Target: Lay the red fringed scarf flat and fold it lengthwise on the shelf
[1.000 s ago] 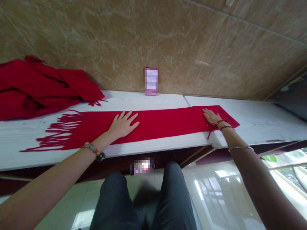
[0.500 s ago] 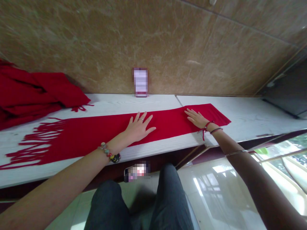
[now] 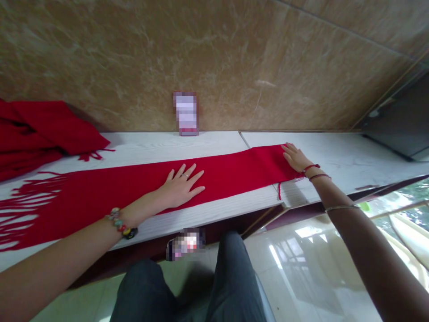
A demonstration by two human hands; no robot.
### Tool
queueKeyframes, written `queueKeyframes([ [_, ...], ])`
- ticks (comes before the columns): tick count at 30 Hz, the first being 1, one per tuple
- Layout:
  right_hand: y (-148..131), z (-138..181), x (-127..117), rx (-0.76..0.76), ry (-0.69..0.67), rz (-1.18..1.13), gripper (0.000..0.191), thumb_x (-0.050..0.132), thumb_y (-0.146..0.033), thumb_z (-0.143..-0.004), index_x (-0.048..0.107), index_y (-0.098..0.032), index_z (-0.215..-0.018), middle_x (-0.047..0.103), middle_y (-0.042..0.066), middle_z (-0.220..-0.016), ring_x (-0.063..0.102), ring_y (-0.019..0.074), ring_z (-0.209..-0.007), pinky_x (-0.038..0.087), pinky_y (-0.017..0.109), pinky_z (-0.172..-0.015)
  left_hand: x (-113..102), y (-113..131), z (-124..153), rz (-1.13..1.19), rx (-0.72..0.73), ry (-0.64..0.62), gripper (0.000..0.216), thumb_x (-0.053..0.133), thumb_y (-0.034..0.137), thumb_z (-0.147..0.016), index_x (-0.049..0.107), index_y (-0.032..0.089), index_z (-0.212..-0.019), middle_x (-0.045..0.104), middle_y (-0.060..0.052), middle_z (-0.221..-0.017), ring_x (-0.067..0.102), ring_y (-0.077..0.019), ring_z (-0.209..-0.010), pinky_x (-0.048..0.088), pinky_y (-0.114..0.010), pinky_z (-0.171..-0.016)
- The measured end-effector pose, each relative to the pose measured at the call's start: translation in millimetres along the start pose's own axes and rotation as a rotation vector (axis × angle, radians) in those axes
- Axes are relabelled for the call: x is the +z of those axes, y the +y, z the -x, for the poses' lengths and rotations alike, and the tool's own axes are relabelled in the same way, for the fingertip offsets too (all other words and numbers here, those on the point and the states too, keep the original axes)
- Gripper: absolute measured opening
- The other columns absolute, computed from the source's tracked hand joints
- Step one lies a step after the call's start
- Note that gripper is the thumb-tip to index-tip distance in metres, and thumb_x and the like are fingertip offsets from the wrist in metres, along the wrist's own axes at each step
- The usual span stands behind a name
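Observation:
A red scarf lies stretched flat along the white ledge, its fringed end at the left. My left hand rests palm down on its middle, fingers spread, holding nothing. My right hand lies at the scarf's right end, fingers stretched out over the red cloth. The hand and wrist partly cover that end. A short red strand hangs at the scarf's front edge near the right hand.
A second, bunched red cloth with fringe lies at the far left. A phone leans on the brown marble wall. Another blurred phone-like object is below the ledge, above my knees. A dark panel stands at the right.
My right hand has slid right along the scarf to its end. The right end now reaches less far past the hand. The left hand stays flat on the cloth; the view has shifted slightly.

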State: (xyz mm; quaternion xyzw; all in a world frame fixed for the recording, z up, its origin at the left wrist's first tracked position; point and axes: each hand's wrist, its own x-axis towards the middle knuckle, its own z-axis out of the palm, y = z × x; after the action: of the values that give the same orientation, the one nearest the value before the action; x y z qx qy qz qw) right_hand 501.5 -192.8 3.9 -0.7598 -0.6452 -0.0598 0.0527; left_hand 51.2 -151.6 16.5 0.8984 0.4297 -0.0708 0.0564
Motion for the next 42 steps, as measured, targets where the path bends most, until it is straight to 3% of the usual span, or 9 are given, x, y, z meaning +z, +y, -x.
queueKeyframes([
  [4,-44,-16,-1,-0.249,-0.074,-0.107,0.055,0.021,-0.039,-0.094,0.032,-0.018,-0.144,0.027,0.011,-0.15,0.023,0.0243,-0.138,0.026,0.05,-0.11,-11,18,-16,0.042,0.032,0.019,0.065,0.024,0.059,-0.091,0.017,0.027,-0.147,0.005,-0.008,-0.155,0.003,-0.0319,-0.141,0.014,-0.057,-0.11],
  [8,-59,-27,7,-0.268,-0.179,-0.109,0.054,0.023,-0.038,-0.093,0.032,-0.02,-0.143,0.029,0.009,-0.15,0.023,0.0252,-0.138,0.026,0.054,-0.108,-4,29,-28,0.031,0.04,0.068,0.064,0.024,0.059,-0.091,0.021,0.026,-0.146,0.008,-0.007,-0.155,0.007,-0.0343,-0.141,0.016,-0.057,-0.109],
  [13,-13,-32,15,-0.064,-0.175,-0.062,0.052,0.021,-0.031,-0.094,0.032,-0.015,-0.143,0.029,0.013,-0.149,0.024,0.0246,-0.138,0.025,0.054,-0.108,7,27,-28,0.008,0.043,0.101,0.063,0.022,0.058,-0.091,0.023,0.027,-0.146,0.012,-0.007,-0.155,0.01,-0.0347,-0.14,0.016,-0.056,-0.11],
  [17,33,-30,15,0.136,-0.141,-0.032,0.05,0.026,-0.02,-0.093,0.037,-0.001,-0.138,0.036,0.026,-0.142,0.028,0.0259,-0.136,0.031,0.044,-0.106,6,26,-26,0.005,0.047,0.117,0.061,0.022,0.056,-0.092,0.023,0.028,-0.146,0.014,-0.006,-0.155,0.012,-0.0342,-0.14,0.017,-0.056,-0.11],
  [22,36,-20,2,0.175,-0.052,-0.015,0.045,0.027,-0.017,-0.093,0.045,0.001,-0.129,0.041,0.031,-0.136,0.033,0.0269,-0.133,0.032,0.042,-0.104,5,27,-27,0.014,0.045,0.101,0.062,0.021,0.057,-0.091,0.022,0.028,-0.146,0.012,-0.006,-0.155,0.011,-0.0349,-0.14,0.016,-0.056,-0.11],
  [26,-19,-20,-10,-0.004,0.049,-0.057,0.045,0.033,-0.023,-0.093,0.046,-0.004,-0.131,0.034,0.022,-0.145,0.024,0.0239,-0.138,0.025,0.039,-0.111,3,25,-28,0.057,0.063,0.056,0.064,0.022,0.059,-0.091,0.02,0.028,-0.146,0.009,-0.006,-0.155,0.007,-0.0333,-0.141,0.013,-0.055,-0.111],
  [33,-183,-26,-8,-0.584,0.029,-0.233,0.041,0.039,-0.036,-0.091,0.058,-0.014,-0.121,0.05,0.013,-0.135,0.037,0.0232,-0.132,0.031,0.042,-0.11,-11,-13,-15,0.143,-0.081,0.04,0.064,0.021,0.059,-0.09,0.021,0.027,-0.146,0.006,-0.008,-0.156,0.005,-0.032,-0.141,0.012,-0.054,-0.111],
  [38,-272,-24,15,-0.591,-0.027,-0.282,0.049,0.042,-0.038,-0.09,0.049,-0.011,-0.13,0.045,0.017,-0.139,0.037,0.0272,-0.131,0.032,0.047,-0.108,-9,-60,0,0.128,-0.253,0.077,0.063,0.021,0.057,-0.091,0.024,0.025,-0.145,0.012,-0.011,-0.155,0.01,-0.0348,-0.14,0.018,-0.057,-0.108],
  [42,-297,-15,24,-0.544,-0.06,-0.296,0.049,0.041,-0.039,-0.091,0.047,-0.015,-0.133,0.041,0.016,-0.142,0.035,0.0292,-0.132,0.03,0.052,-0.106,2,-79,8,0.076,-0.275,0.126,0.061,0.021,0.053,-0.092,0.028,0.021,-0.144,0.018,-0.013,-0.153,0.015,-0.0335,-0.14,0.019,-0.054,-0.109],
])
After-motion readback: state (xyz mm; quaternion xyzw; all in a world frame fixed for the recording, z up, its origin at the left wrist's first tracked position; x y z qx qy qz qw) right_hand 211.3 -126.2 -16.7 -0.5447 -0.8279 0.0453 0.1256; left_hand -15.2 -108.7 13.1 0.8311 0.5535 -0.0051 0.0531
